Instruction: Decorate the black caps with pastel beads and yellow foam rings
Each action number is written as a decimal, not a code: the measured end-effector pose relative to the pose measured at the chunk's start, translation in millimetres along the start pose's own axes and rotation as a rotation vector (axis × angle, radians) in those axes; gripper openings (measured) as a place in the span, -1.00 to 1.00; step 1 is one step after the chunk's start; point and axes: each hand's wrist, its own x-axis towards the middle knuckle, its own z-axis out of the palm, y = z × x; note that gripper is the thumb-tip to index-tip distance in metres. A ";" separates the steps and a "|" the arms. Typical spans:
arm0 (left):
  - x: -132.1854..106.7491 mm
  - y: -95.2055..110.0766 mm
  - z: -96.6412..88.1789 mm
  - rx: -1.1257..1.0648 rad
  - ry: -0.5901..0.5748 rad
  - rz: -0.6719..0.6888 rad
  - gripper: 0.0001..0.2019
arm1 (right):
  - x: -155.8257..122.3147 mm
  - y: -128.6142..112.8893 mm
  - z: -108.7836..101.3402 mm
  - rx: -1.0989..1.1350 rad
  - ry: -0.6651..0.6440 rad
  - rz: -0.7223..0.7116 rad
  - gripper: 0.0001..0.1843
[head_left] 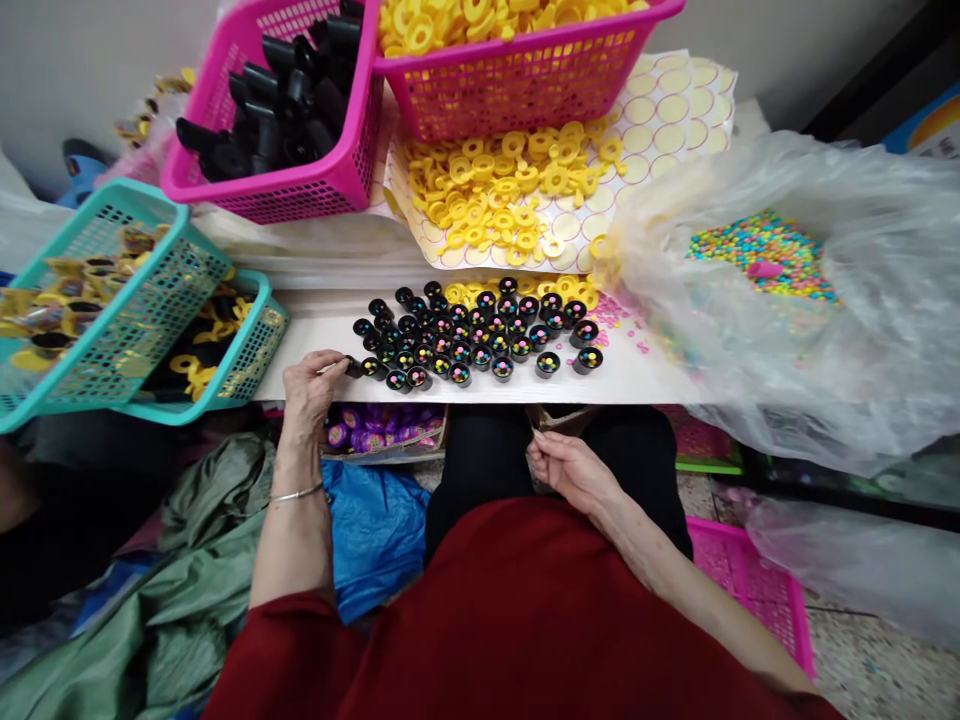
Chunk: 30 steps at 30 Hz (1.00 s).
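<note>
The small black round plastic cup [353,368] at the fingertips of the left hand [310,378] is partly covered by the fingers, and its open end and contents are hard to make out. The yellow ring-shaped plastic pieces [501,185] heaped on the shelf partly hide the white sheet printed with red-outlined circles [697,105] beneath them, and the upper frame edge cuts off the bright pink plastic basket [517,90] behind. Crumpled folds of the clear plastic bag [847,330] blur some of the small multicoloured beads [757,250] inside it. The cup is at the front left end of a cluster of black cups holding coloured beads [480,340], just beside its nearest members on the white tabletop [315,325]. The left hand pinches it narrowly between thumb and fingers; the right hand [568,465] is well apart, below the table's front edge over the person's lap, its fingers curled in, and whether it encloses anything small cannot be told. The cup's visible part reaches rightward from the fingertips; its long axis is unclear, while the clustered cups stand mostly upright, mouths up.
</note>
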 end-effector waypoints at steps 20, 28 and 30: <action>3.5 -11.1 4.4 -0.215 0.071 -0.138 -0.82 | -0.3 -1.8 2.6 0.001 0.009 0.031 -0.68; 2.3 3.3 10.8 -0.152 0.124 -0.181 -0.85 | -0.9 -0.3 2.6 -0.014 0.000 0.015 -0.70; 2.0 5.3 14.2 -0.148 0.156 -0.197 -0.88 | -0.4 -0.5 1.9 -0.014 -0.006 0.014 -0.70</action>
